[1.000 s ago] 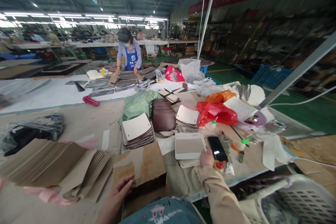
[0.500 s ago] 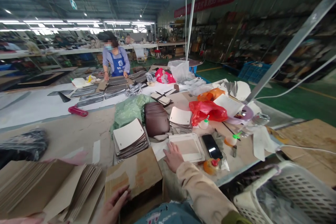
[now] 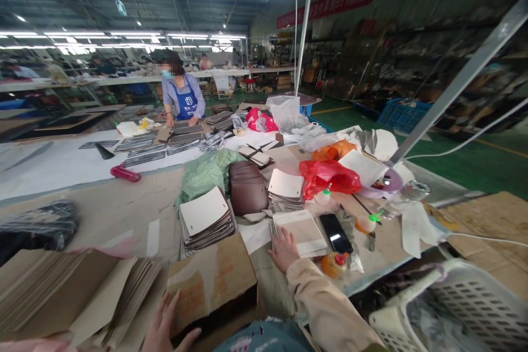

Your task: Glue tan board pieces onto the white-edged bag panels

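Beige, white-bordered panels lie stacked on the counter, just left of a black phone, their side edges slanting from near right to far left; which axis is longer I cannot tell. The right hand rests slightly parted fingers at their left edge; the left hand spreads its fingers by a cardboard box.

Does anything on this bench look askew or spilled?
Two piles look askew: the white-topped stack just beyond the cardboard box has layers fanned unevenly, and the brown sheets at the left lean and splay apart. No spill shows.
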`<state>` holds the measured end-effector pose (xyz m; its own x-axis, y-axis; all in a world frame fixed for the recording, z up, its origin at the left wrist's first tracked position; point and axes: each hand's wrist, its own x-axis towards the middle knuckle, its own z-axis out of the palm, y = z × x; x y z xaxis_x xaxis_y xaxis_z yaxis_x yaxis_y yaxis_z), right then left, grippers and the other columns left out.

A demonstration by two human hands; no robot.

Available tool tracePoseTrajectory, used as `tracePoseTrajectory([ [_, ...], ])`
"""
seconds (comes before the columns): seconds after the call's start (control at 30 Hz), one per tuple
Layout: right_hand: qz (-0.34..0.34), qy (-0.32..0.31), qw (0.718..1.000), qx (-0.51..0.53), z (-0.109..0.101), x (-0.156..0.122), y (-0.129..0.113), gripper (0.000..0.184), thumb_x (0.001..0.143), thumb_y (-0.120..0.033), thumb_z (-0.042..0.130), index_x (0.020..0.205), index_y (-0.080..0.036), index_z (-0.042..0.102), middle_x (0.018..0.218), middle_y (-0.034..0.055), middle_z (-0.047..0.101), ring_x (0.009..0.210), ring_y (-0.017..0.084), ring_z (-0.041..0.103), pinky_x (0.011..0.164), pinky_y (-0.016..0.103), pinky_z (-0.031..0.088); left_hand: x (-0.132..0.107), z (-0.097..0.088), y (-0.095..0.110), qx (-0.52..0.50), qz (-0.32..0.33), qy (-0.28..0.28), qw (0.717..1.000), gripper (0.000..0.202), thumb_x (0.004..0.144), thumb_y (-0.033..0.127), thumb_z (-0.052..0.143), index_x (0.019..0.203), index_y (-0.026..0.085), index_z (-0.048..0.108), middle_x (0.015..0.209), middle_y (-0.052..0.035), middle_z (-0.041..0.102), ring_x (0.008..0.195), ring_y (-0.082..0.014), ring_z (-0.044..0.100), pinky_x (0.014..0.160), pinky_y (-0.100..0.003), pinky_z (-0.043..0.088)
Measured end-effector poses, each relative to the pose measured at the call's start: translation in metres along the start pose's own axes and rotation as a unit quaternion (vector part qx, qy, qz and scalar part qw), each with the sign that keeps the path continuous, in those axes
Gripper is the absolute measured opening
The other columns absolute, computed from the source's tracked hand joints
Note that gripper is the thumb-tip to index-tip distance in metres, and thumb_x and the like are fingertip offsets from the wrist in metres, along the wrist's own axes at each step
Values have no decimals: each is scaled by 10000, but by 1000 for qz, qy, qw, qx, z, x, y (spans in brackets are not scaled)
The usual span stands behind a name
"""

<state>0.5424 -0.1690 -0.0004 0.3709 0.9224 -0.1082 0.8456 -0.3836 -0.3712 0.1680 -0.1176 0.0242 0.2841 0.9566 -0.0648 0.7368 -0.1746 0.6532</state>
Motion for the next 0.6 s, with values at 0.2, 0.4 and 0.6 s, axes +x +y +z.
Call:
tracePoseTrajectory([
  [0.2, -1, 26, 989, 148, -2, -43, 16, 395, 855, -333, 465, 1214, -223, 586, 1252, 87, 577, 1121, 213, 538, 993, 313, 391, -12, 17, -13, 84, 86, -52, 991, 939, 599, 244, 649, 1453, 244, 260, 1572, -80, -25, 1421, -326, 105, 1134, -444, 208],
  [0.4, 183, 35, 954, 233, 17, -140, 82, 308, 748, -537, 444, 644, -305, 617, 676, 22, 673, 730, 274, 658, 720, 409, 505, -8, 12, 2, 46, 10, -32, 998, 703, 739, 70, 353, 1427, 215, 359, 1569, -58, 86, 1379, -285, 281, 1087, -401, 328],
  [0.6, 417, 148, 864, 241, 33, -178, 150, 446, 551, -611, 569, 856, -285, 552, 873, 110, 684, 850, 367, 664, 808, 517, 502, -3, -9, -10, 59, -34, 3, 998, 704, 734, 7, 323, 1413, 181, 387, 1566, -75, 106, 1378, -287, 277, 1082, -380, 330],
])
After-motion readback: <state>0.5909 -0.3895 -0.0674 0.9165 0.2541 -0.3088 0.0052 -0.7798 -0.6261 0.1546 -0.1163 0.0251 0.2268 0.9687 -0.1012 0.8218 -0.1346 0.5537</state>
